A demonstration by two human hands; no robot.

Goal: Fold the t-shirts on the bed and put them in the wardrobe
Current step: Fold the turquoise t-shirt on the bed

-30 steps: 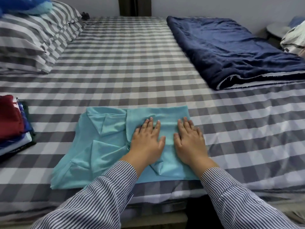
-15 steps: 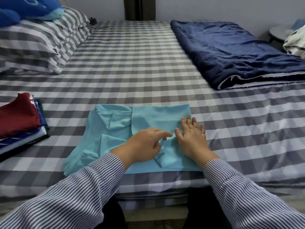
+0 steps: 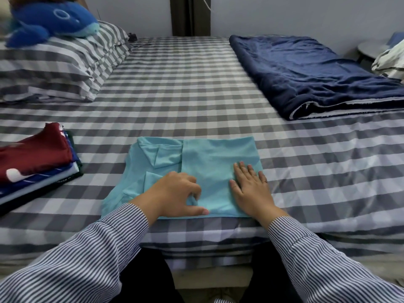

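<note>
My right hand (image 3: 251,189) is lying flat, fingers straight, and pressing the right part of the light blue t-shirt (image 3: 209,158). My left hand (image 3: 175,193) is curling over a fold of the same t-shirt near its front edge, and the fingers and thumb are pinching the cloth there. The t-shirt is lying partly folded at the near edge of the bed (image 3: 185,88), which is wearing a grey and white checked sheet. To the left of it, a stack of folded t-shirts (image 3: 32,165) is resting on the sheet, with a dark red one on top. Further on the left, two checked pillows (image 3: 61,66) are lying one on another, and a blue plush whale (image 3: 50,20) is sitting on them. On the right side a folded navy blanket (image 3: 317,73) is stretching along the bed. Behind the bed a pale wall (image 3: 284,16) is standing.
</note>
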